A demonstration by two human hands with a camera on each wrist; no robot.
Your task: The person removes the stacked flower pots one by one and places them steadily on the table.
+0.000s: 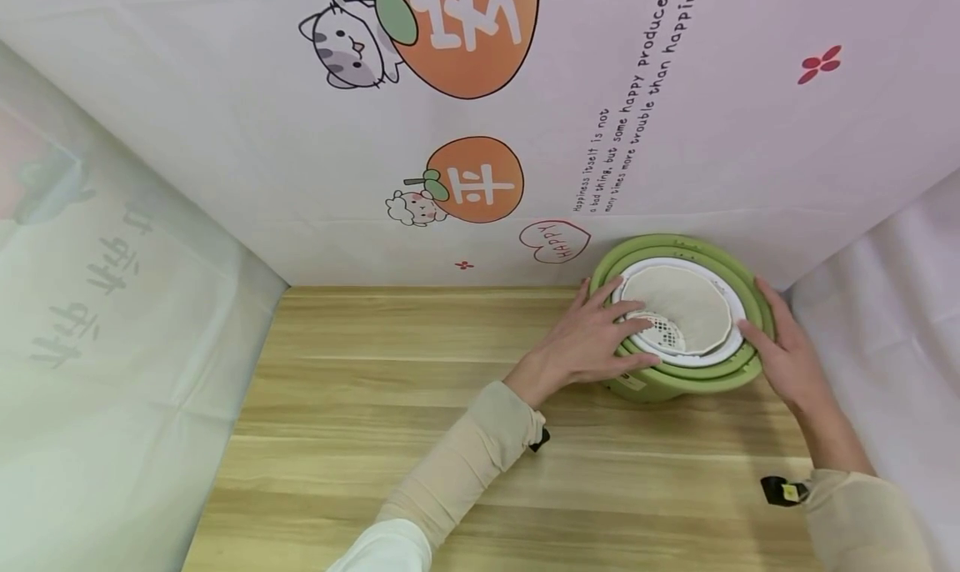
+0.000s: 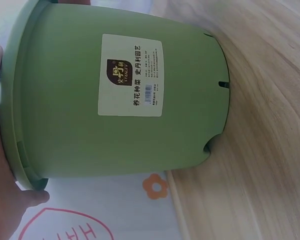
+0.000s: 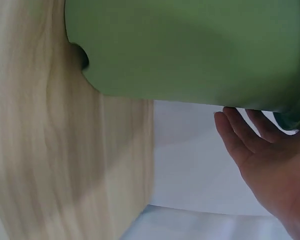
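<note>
A stack of nested flowerpots, the outermost a green flowerpot (image 1: 651, 388), stands on the wooden table at the back right. Inside its rim sit another green rim and a white pot (image 1: 735, 326). A cream round sheet (image 1: 678, 301) and a perforated white piece (image 1: 663, 330) show within. My left hand (image 1: 581, 338) grips the stack's left side, its fingers spread over the rims, one hooked outside. My right hand (image 1: 791, 355) holds the right side, thumb over the rim and fingers outside. In the left wrist view, a white label (image 2: 131, 75) marks the green wall.
The wooden table (image 1: 390, 405) meets a printed white cloth wall (image 1: 337, 155) close behind the pots. A pale cloth (image 1: 885, 305) hangs on the right, near my right hand. Another cloth side (image 1: 135, 322) stands at the left.
</note>
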